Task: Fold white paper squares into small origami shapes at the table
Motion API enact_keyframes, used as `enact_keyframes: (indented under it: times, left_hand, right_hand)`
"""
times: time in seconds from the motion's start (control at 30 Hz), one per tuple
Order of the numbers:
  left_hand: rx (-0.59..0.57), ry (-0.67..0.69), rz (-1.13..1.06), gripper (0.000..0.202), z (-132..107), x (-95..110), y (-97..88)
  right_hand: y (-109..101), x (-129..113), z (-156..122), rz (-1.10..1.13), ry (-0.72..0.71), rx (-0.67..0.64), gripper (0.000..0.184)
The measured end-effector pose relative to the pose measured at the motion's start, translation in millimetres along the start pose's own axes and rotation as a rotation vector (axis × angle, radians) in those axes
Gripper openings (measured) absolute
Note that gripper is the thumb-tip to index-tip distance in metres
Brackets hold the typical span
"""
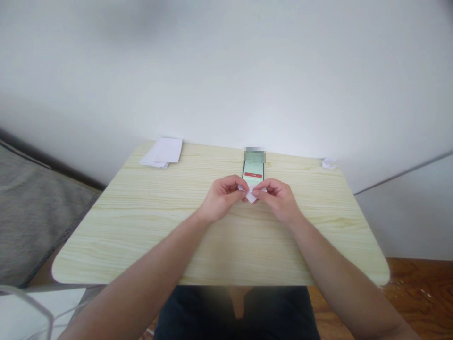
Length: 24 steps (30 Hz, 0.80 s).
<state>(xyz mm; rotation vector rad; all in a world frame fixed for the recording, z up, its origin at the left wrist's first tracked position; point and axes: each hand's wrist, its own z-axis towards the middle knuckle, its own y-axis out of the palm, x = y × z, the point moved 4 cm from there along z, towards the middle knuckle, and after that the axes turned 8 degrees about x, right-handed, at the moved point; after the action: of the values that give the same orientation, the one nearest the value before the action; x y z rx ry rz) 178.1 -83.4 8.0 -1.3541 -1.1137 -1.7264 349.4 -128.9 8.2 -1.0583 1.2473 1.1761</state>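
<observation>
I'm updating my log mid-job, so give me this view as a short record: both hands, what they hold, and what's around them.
left hand: pinching one side of the small white paper
right hand: pinching its other side
held paper: folded, one pointed end toward the person
phone: just beyond the hands, screen lit, red bar showing
far left: stacked white sheets
far right: crumpled white paper
surface: light wood-grain table against a white wall

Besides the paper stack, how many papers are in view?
2: folded paper in the left hand and right hand, crumpled paper at the back right of the table; more may be hidden.
</observation>
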Motion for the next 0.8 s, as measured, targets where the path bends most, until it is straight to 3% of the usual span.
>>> enact_keyframes:
  times: [0.23,0.33,0.5,0.67,0.8]
  left_hand:
    - [0.017,-0.003,0.069,0.018,-2.0,-0.1,0.1]
    - [0.056,-0.051,0.101,0.032,-2.4,-1.8,-0.6]
    - [0.004,-0.081,0.217,0.025,-2.9,-2.6,-0.3]
    - [-0.012,-0.023,0.191,0.025,-4.9,0.6,1.3]
    - [-0.029,-0.021,0.178,0.025,-5.4,0.6,2.3]
  right_hand:
    - [0.4,-0.2,-1.9,-0.115,-0.076,0.063,0.016]
    - [1.6,1.0,-2.6,-0.036,-0.055,0.037,0.028]
    - [0.6,0.8,-4.4,-0.055,-0.06,0.035,0.047]
    - [0.7,0.6,-2.1,-0.097,-0.046,0.013,0.028]
    - [0.3,-4.5,-2.0,-0.196,-0.078,0.008,0.027]
